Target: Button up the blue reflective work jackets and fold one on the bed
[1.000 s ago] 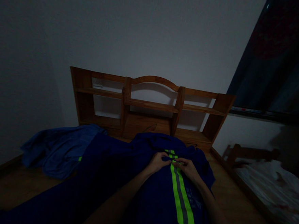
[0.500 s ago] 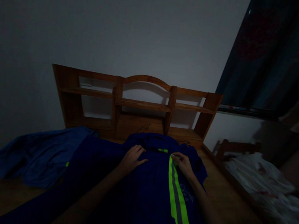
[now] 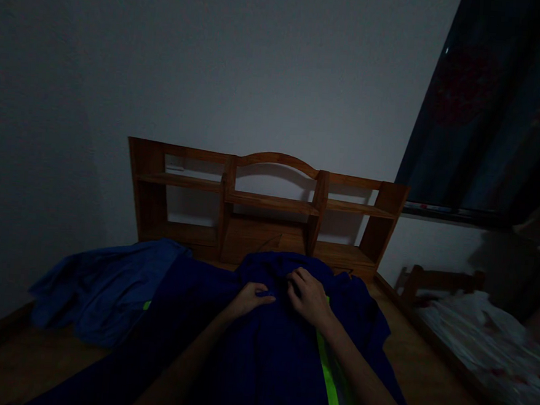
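A dark blue work jacket (image 3: 249, 361) with a yellow-green and grey reflective strip (image 3: 330, 379) lies spread over the wooden bed surface. My left hand (image 3: 247, 301) is at the upper middle of the jacket, thumb and forefinger closed on a bit of its cloth. Just to the right, my right hand (image 3: 308, 294) is curled with the fingertips against the cloth below the collar area, pinching it. That hand and forearm cover part of the reflective strip. Dim light hides the fine detail at the fingertips.
A lighter blue garment (image 3: 107, 283) lies crumpled at the left. Behind the jacket stands a wooden headboard with shelves (image 3: 272, 203) against the white wall. On the right, beyond the bed's edge, are white plastic bags (image 3: 492, 335) and a dark window (image 3: 465, 117).
My right hand has left the top of the reflective strip and moved left, near my left hand. My left hand's fingers have closed on the cloth. The camera view has shifted slightly.
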`<state>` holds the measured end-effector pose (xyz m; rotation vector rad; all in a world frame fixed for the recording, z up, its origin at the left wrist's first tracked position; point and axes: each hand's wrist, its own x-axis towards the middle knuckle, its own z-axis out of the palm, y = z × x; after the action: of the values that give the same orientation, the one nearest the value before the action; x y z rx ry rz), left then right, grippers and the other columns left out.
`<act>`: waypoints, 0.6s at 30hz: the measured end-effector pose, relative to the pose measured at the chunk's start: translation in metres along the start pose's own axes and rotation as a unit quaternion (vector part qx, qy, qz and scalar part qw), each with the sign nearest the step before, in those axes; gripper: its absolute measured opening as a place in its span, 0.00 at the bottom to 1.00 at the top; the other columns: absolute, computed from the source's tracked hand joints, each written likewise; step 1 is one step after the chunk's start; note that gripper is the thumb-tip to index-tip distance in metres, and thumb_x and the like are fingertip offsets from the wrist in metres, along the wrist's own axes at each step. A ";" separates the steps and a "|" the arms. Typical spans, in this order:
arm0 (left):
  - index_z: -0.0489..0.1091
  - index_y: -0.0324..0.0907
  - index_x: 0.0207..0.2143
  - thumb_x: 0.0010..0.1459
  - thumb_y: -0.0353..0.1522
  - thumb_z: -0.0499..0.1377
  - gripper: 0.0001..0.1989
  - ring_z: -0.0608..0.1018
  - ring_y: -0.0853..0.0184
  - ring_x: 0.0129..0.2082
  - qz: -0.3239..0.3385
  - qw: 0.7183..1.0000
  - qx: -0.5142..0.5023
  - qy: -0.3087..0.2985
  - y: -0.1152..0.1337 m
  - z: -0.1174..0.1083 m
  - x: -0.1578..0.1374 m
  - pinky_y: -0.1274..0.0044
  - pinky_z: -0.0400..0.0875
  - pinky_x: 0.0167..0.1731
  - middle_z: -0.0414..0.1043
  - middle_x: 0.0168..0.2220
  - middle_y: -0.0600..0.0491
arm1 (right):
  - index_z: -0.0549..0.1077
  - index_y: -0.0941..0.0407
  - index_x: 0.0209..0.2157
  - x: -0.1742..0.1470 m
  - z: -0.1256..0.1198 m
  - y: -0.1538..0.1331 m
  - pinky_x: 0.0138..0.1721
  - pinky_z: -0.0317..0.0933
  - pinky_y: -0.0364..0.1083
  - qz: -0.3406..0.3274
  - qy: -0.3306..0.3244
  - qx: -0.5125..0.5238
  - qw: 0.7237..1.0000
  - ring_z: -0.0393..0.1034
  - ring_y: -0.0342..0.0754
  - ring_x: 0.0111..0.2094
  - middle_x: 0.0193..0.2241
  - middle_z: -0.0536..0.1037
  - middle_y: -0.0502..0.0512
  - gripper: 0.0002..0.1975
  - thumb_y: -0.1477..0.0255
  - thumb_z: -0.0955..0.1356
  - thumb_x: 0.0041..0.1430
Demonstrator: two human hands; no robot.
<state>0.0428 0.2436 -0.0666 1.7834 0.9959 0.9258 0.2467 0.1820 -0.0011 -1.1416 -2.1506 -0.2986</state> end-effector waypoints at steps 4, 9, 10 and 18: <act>0.71 0.36 0.25 0.43 0.50 0.60 0.24 0.71 0.67 0.25 -0.108 0.979 -0.166 -0.043 0.003 -0.003 -0.003 0.74 0.65 0.32 0.72 0.25 0.53 | 0.68 0.55 0.39 0.003 0.041 -0.005 0.45 0.57 0.49 0.013 -0.004 0.022 1.000 0.63 0.51 0.41 0.37 0.69 0.57 0.09 0.75 0.59 0.59; 0.73 0.36 0.24 0.36 0.43 0.67 0.19 0.72 0.68 0.24 -0.157 0.964 -0.214 -0.011 0.012 0.000 -0.005 0.75 0.66 0.32 0.73 0.25 0.53 | 0.68 0.55 0.33 -0.009 0.058 0.003 0.42 0.57 0.45 0.059 -0.017 0.124 0.990 0.65 0.47 0.37 0.32 0.70 0.53 0.08 0.72 0.59 0.61; 0.73 0.36 0.24 0.35 0.42 0.67 0.19 0.72 0.68 0.24 -0.164 0.964 -0.211 -0.006 0.012 0.001 -0.005 0.75 0.66 0.32 0.73 0.24 0.53 | 0.68 0.55 0.32 -0.010 0.056 0.004 0.41 0.57 0.45 0.066 -0.019 0.141 0.988 0.65 0.47 0.36 0.32 0.70 0.53 0.08 0.71 0.60 0.61; 0.73 0.35 0.27 0.30 0.42 0.69 0.23 0.72 0.70 0.24 -0.178 0.954 -0.240 0.013 0.014 0.006 -0.006 0.78 0.64 0.29 0.73 0.24 0.53 | 0.70 0.55 0.37 -0.010 0.055 0.015 0.43 0.57 0.44 0.128 -0.063 0.301 0.943 0.66 0.47 0.40 0.37 0.73 0.51 0.09 0.67 0.66 0.55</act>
<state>0.0485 0.2318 -0.0571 1.1449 0.9677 0.8700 0.2374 0.2104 -0.0503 -1.0668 -1.9553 0.5307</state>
